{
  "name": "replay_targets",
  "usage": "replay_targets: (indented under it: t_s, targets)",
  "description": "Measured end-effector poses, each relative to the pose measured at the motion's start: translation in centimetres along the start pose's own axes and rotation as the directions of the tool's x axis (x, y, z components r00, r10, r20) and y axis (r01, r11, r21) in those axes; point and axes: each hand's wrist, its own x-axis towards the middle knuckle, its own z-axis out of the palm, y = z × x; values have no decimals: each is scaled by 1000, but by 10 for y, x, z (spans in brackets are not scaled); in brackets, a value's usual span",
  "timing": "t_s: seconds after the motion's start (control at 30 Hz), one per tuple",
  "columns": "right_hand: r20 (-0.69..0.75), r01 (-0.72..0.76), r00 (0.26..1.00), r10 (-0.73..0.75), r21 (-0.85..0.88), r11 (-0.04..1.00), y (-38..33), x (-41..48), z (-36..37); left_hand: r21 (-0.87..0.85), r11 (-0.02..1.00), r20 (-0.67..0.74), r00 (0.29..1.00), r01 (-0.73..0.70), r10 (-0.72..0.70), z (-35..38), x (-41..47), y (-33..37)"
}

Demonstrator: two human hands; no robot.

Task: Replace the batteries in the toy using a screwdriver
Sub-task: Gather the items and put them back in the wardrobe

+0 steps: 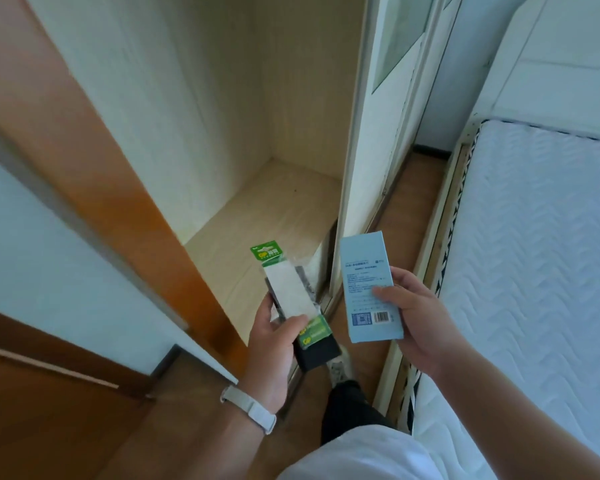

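At 6 o'clock, left hand [271, 351] clamps battery pack [290, 289] over black item [317, 355], right hand [416, 317] grips blue box [368, 282]; that 2-piece stack may slip.

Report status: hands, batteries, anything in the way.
Left hand grips battery packs with a black item. Right hand holds blue box, barcode side up. No toy or bare screwdriver in view. Nothing blocking; open wardrobe ahead.
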Motion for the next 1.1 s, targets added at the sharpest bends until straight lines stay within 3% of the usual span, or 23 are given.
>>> replay_targets:
  t_s: [0.2,0.37,0.63,0.83,1.1]
  targets:
    - [81,-96,992,100,-49,994,-29,107,4,-82,997,-144,989,4,-16,27,75,3]
    - [197,-194,953,231,-188,963,-68,219,14,-153,988,-319,948,-39,-12,54,160,24]
    - [396,-224,822,410,-438,871,-128,346,36,-258,958,-594,803,-124,-56,84,249,57]
    - [475,-168,714,515,-598,784,-117,399,58,-286,935,-708,704,-208,-60,77,279,67]
    - [453,-16,789,415,-660,751,-80,427,89,-181,947,-779,626,-265,27,41,301,68]
